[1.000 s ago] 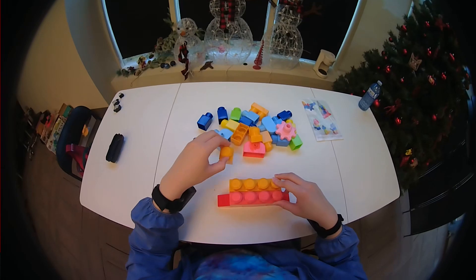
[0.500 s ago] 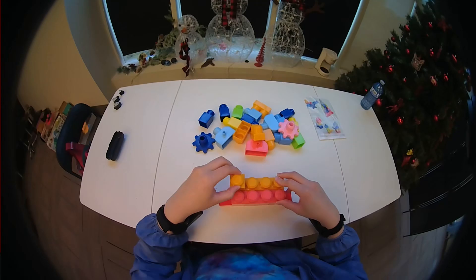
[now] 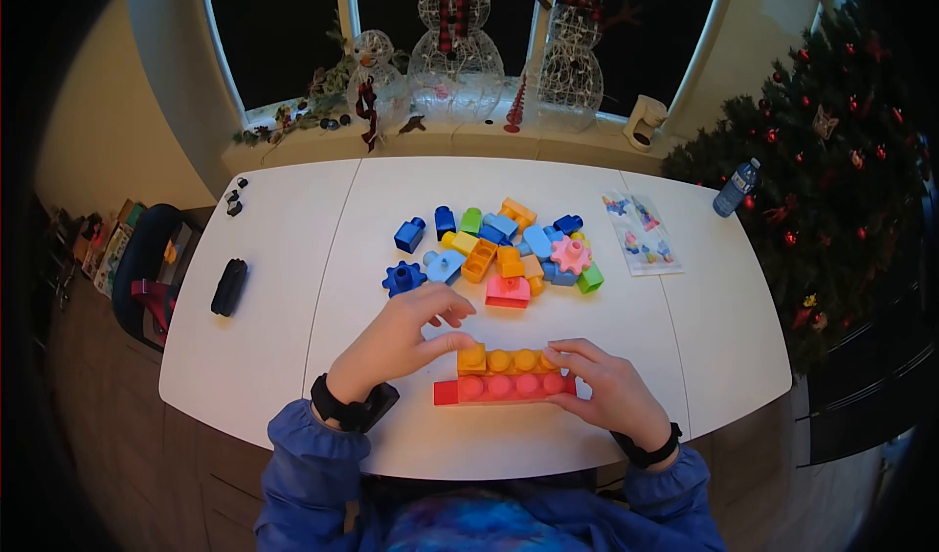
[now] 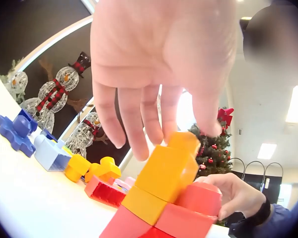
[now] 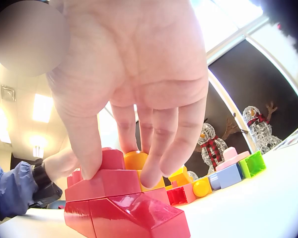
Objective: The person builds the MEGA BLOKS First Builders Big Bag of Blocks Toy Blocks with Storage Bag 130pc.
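Low in the head view, a block build lies on the white table (image 3: 391, 444): a red toy block row (image 3: 501, 397) with a yellow-orange row (image 3: 513, 364) alongside its far edge. A small yellow block (image 4: 161, 171) sits on the left end of the yellow row, standing higher than the other studs. My left hand (image 3: 403, 329) hovers just left of it, fingers spread and relaxed, the thumb tip close to the block. With thumb on the red side and fingertips at the yellow side, my right hand (image 3: 611, 393) grips the build's right end.
Loose blocks lie beyond the build, among them a blue gear-shaped block (image 3: 403, 279), a red block (image 3: 508, 292) and a pink gear block (image 3: 570, 255). A picture sheet (image 3: 644, 237) and a water bottle (image 3: 737, 188) are at right, a black case (image 3: 229, 288) at left.
My left hand has carried the small yellow block from near the pile to the left end of the yellow row, then let go and lifted its fingers. My right hand has stayed.
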The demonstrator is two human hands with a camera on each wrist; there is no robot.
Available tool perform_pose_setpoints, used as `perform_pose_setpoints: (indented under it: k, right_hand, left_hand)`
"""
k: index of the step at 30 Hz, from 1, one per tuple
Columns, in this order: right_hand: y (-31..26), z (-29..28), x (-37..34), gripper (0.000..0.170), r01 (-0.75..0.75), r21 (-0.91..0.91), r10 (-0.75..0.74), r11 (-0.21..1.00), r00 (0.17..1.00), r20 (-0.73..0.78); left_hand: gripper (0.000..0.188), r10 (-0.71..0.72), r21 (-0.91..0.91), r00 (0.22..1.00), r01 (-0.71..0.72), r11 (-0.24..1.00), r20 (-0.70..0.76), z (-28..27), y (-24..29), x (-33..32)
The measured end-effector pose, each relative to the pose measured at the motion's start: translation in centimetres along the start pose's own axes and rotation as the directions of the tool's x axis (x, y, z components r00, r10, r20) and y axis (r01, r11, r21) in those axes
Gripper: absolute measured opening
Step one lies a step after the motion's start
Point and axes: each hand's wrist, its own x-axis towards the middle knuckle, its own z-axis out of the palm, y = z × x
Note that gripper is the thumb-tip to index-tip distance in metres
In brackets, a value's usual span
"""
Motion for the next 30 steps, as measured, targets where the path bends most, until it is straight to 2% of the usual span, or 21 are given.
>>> perform_pose_setpoints:
  k: [1, 4, 7, 10, 16, 19, 22, 25, 27, 30]
  right_hand:
    - [0.0, 0.0, 0.0, 0.050, 0.001, 0.004, -0.001, 1.000, 1.000, -0.003]
    - [0.0, 0.0, -0.1, 0.050, 0.005, 0.008, -0.005, 1.000, 1.000, -0.013]
    - [0.0, 0.1, -0.1, 0.051, 0.010, 0.002, -0.010, 1.000, 1.000, -0.015]
    - [0.1, 0.1, -0.1, 0.051, -0.001, 0.006, 0.001, 1.000, 1.000, -0.004]
    - [0.1, 0.1, -0.1, 0.052, -0.003, 0.007, 0.003, 1.000, 1.000, -0.001]
    - [0.1, 0.1, -0.1, 0.051, 0.000, 0.008, 0.001, 1.000, 1.000, -0.003]
    - [0.0, 0.0, -0.1, 0.052, 0.002, -0.010, -0.002, 1.000, 1.000, 0.000]
    - [-0.1, -0.2, -0.1, 0.057, 0.001, -0.054, -0.001, 0.999, 1.000, 0.011]
    - [-0.6, -0.9, 0.2, 0.062, 0.015, -0.098, -0.013, 0.995, 1.000, 0.022]
    - [-1.0, -1.2, 1.6, 0.077, 0.093, -0.124, -0.118, 0.988, 0.970, -0.213]
  left_hand:
    - [0.034, -0.065, -0.013, 0.997, 0.065, 0.998, -0.035, 0.1, -0.7, 0.8]
    - [0.039, -0.093, 0.198, 0.981, 0.127, 0.972, -0.170, 1.1, -2.7, 3.5]
    - [0.042, 0.128, 0.444, 0.960, -0.005, 0.896, -0.247, 2.8, -5.7, 5.8]
    - [0.040, 0.092, 0.539, 0.977, 0.027, 0.842, -0.192, 4.0, -6.6, 7.3]
    - [0.038, 0.069, 0.591, 0.988, 0.027, 0.806, -0.139, 4.7, -7.6, 8.5]
    - [0.038, 0.092, 0.567, 0.986, 0.002, 0.823, -0.138, 4.4, -7.6, 8.3]
    - [0.040, 0.084, 0.446, 0.978, 0.009, 0.895, -0.188, 3.1, -6.6, 7.5]
    - [0.043, -0.025, 0.223, 0.983, 0.067, 0.972, -0.184, 0.9, -2.2, 5.8]
    - [0.042, -0.010, 0.117, 0.983, 0.031, 0.993, -0.181, 0.3, -0.5, 4.3]
    - [0.041, -0.009, -0.051, 0.983, -0.001, 0.999, -0.185, 0.1, 1.5, 2.5]
